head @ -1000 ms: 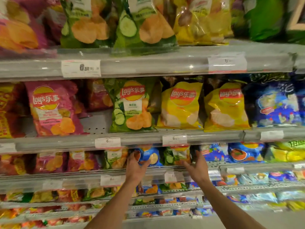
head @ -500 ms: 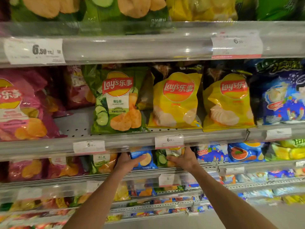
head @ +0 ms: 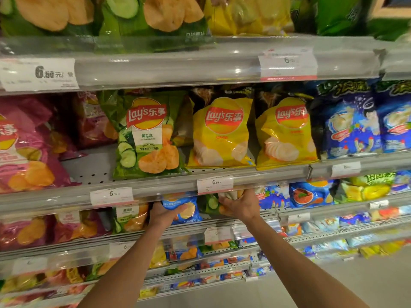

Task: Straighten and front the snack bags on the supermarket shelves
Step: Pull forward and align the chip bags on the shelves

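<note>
- Shelves (head: 169, 187) of snack bags are seen from the front, with both bare forearms stretched up from the bottom edge toward the third shelf down
- The left hand (head: 163, 213) is wrapped around a small blue chip bag (head: 183, 208), the thumb laid across its front; the bag stands just under the price rail, at about 7 o'clock from the frame's centre
- The right hand (head: 241, 206) is closed on a small green chip bag (head: 210, 203) standing just beside the blue one at its 3 o'clock; the fingers are curled over the bag's top edge, which is partly hidden by a price tag (head: 215, 184)
- On the shelf above, a green cucumber Lay's bag (head: 149, 134) is seen upright at 12 o'clock from the left hand, tilted slightly
- Two yellow Lay's bags (head: 221, 132) are stood side by side at its 3 o'clock, faces forward
- Dark blue bags (head: 349, 123) are set at the far 3 o'clock edge, pink bags (head: 24, 152) at 9 o'clock
</note>
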Demonstrator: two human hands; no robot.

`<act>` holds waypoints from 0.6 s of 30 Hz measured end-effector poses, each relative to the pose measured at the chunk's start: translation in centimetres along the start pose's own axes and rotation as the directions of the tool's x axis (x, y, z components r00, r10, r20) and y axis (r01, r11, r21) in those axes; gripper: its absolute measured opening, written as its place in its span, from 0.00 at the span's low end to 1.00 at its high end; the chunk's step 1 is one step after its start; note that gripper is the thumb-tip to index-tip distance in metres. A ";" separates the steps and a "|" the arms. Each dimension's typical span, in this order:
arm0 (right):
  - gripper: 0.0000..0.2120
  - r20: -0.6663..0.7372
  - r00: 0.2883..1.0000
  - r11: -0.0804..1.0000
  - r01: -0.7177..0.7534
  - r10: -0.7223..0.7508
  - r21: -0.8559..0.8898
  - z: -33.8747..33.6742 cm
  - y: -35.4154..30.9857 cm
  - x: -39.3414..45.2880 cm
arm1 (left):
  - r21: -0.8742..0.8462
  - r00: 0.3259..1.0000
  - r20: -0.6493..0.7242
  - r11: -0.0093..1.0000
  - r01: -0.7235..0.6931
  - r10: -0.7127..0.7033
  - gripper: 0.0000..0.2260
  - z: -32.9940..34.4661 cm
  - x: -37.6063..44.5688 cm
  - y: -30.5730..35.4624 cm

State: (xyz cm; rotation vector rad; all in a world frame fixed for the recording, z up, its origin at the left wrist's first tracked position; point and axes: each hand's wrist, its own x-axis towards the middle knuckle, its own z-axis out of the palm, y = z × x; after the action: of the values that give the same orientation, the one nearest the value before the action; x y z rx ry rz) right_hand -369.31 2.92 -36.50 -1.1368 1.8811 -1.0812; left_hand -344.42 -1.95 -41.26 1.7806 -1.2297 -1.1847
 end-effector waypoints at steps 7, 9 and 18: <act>0.32 -0.013 0.996 0.994 -0.088 0.089 0.068 -6.8 4.1 -2.4 | 0.042 0.998 -0.069 0.999 -0.013 0.015 0.23 4.9 -2.2 2.5; 0.32 0.008 0.996 0.989 -0.090 0.090 0.118 -8.8 5.2 -2.9 | 0.085 0.993 -0.106 0.995 -0.048 0.057 0.26 6.5 -3.5 3.4; 0.32 0.039 0.988 0.948 -0.154 0.149 0.277 -16.4 9.2 -4.1 | 0.149 0.966 -0.231 0.985 -0.083 0.116 0.35 13.3 -6.9 6.4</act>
State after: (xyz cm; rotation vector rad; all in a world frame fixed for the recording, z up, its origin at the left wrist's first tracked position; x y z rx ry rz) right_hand -384.93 14.14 -37.23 -0.8252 1.7051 -1.1996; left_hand -360.00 2.04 -38.43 1.8757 -1.2659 -0.8168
